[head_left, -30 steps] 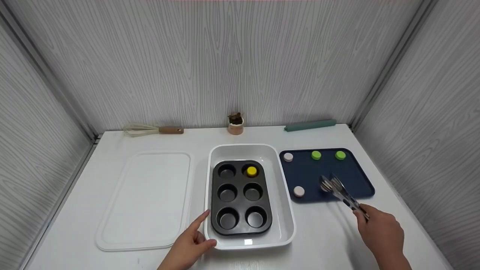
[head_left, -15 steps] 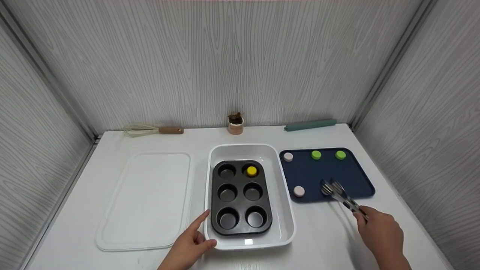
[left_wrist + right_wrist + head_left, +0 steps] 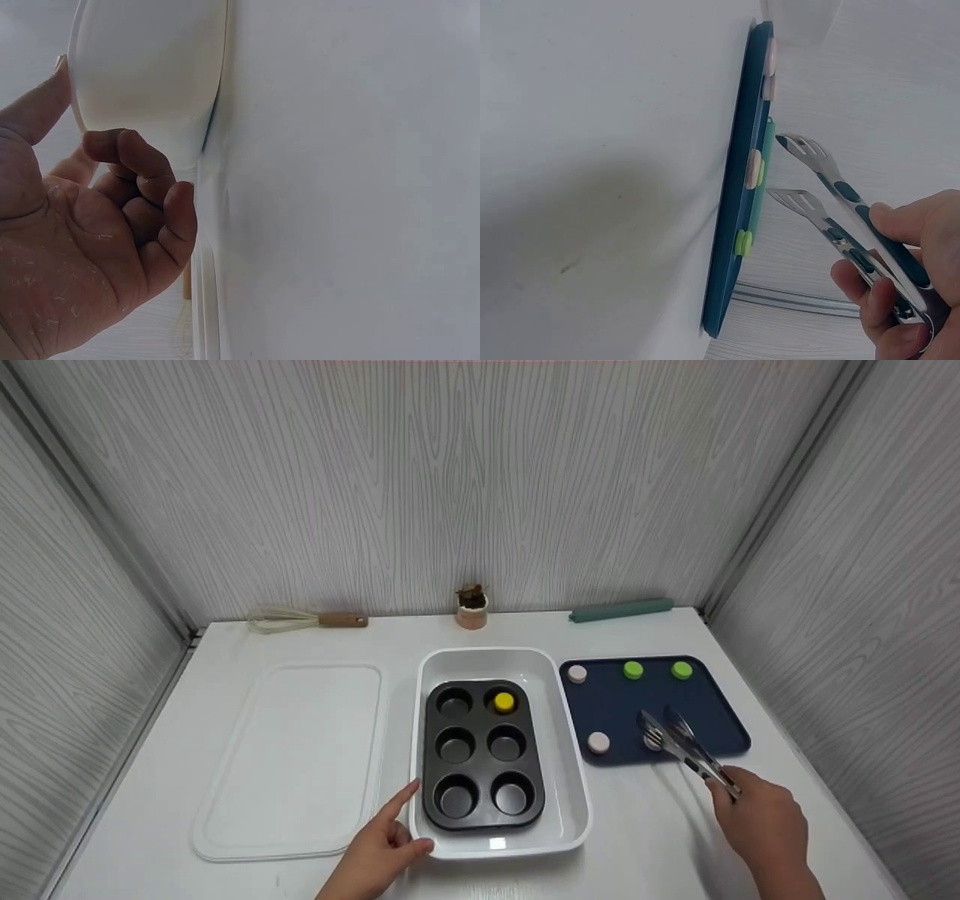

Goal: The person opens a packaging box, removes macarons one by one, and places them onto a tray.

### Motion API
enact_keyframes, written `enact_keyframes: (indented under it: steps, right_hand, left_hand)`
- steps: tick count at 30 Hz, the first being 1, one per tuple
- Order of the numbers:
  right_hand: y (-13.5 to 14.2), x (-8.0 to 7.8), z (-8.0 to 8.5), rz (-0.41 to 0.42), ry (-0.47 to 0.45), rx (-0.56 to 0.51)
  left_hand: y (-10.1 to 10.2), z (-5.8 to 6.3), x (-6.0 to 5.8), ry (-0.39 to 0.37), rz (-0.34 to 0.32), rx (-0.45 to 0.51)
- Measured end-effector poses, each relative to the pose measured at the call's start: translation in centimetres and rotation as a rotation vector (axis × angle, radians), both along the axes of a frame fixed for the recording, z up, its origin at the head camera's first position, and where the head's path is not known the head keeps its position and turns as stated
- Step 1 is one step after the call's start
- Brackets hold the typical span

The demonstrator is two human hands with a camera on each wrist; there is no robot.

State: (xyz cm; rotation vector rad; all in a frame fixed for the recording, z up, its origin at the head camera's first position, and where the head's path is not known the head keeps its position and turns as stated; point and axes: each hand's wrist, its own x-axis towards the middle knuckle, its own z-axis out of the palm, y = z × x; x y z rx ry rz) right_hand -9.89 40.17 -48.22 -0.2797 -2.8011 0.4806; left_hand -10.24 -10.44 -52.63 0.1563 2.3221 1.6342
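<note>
My right hand point(image 3: 761, 821) grips metal serving tongs point(image 3: 855, 225) with fork-like ends, spread apart above the dark blue tray point(image 3: 607, 705). A pale pink macaron-like disc point(image 3: 652, 741) shows beneath the tongs' left arm and is partly covered by it. Two more pale discs and two green discs point(image 3: 633, 670) lie on the tray. My left hand point(image 3: 379, 844) touches the rim of a white basin point(image 3: 568, 817) at its near left corner, thumb and index finger extended, other fingers curled. Inside the basin sits a dark muffin tin point(image 3: 480, 765). A yellow disc point(image 3: 504, 703) rests in its far right cup.
To the left lies a flat white lid-like board point(image 3: 292, 765). Along the back wall are a whisk point(image 3: 307, 620), a small potted plant point(image 3: 472, 609) and a green rod point(image 3: 621, 610). Panelled walls stand at the back and both sides.
The tongs dipped slightly toward me, then rose back, and their tips now stand wider apart, showing more of the pale disc. My left hand, the basin and the discs stay where they were.
</note>
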Motion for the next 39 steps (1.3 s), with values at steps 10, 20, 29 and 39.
enact_keyframes:
  steps: [10,20,29,39]
  right_hand:
    - [-1.6,-0.8,-0.2,0.044,0.197,0.020]
    - [-4.4,-2.5,-0.5,0.150,0.277,-0.021]
    - [-7.6,-4.4,0.5,0.232,0.246,-0.147]
    - [-10.5,-7.0,1.3,0.258,0.119,-0.142]
  left_hand:
    - [0.1,0.1,0.0,0.022,-0.013,0.017]
    - [0.0,0.1,0.0,0.039,-0.022,0.017]
    - [0.0,0.0,0.0,0.049,-0.019,0.018]
    - [0.0,0.0,0.2,0.067,-0.011,0.022]
